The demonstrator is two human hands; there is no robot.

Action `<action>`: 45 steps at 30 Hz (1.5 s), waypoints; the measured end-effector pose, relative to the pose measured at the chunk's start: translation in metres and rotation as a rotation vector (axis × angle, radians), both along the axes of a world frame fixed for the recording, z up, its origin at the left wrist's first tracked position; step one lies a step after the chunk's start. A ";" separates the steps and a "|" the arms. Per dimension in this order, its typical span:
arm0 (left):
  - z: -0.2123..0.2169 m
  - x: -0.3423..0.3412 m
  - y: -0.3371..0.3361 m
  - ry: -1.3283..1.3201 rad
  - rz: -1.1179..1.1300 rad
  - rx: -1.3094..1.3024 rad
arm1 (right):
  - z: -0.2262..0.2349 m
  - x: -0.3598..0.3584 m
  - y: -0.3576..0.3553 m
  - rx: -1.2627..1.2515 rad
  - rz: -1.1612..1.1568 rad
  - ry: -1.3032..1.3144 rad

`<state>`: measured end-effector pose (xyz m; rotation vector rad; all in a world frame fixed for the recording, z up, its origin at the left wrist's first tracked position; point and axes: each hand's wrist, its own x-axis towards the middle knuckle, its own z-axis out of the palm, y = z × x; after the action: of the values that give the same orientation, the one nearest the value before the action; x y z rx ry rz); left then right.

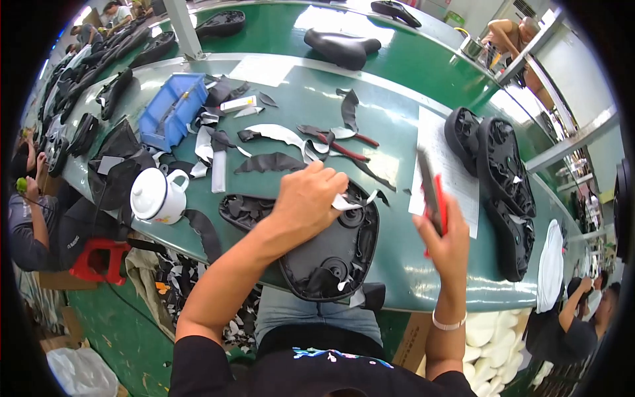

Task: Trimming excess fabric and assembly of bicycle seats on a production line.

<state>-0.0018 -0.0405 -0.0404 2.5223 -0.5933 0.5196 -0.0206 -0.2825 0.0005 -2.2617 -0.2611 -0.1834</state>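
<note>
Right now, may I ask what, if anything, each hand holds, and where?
The right hand holds a tool by its red handle; whether the left hand grips a pale strip is unclear.

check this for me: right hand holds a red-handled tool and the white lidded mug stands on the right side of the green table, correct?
The side is wrong: the head view shows the white lidded mug on the left side of the green table. The right hand does hold a red-handled tool.

One upturned black saddle (pixel 307 258) at six o'clock, three more saddles (pixel 504 162) at three, one white lidded mug (pixel 151 195) at nine, one blue plastic bin (pixel 153 132) at ten.
</note>
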 end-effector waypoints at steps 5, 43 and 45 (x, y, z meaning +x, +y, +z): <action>-0.008 0.006 -0.011 -0.055 -0.017 -0.242 | -0.021 0.149 0.052 0.847 0.116 0.193; -0.006 0.012 -0.009 -0.028 -0.066 -0.200 | 0.039 0.253 0.036 -0.331 0.234 -0.464; -0.004 0.013 -0.010 -0.030 -0.080 -0.173 | 0.042 0.192 0.025 -0.775 0.390 -0.530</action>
<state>0.0111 -0.0506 -0.0443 2.3218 -0.6297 0.5552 0.1717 -0.2576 0.0422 -2.8074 -1.2176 -0.5468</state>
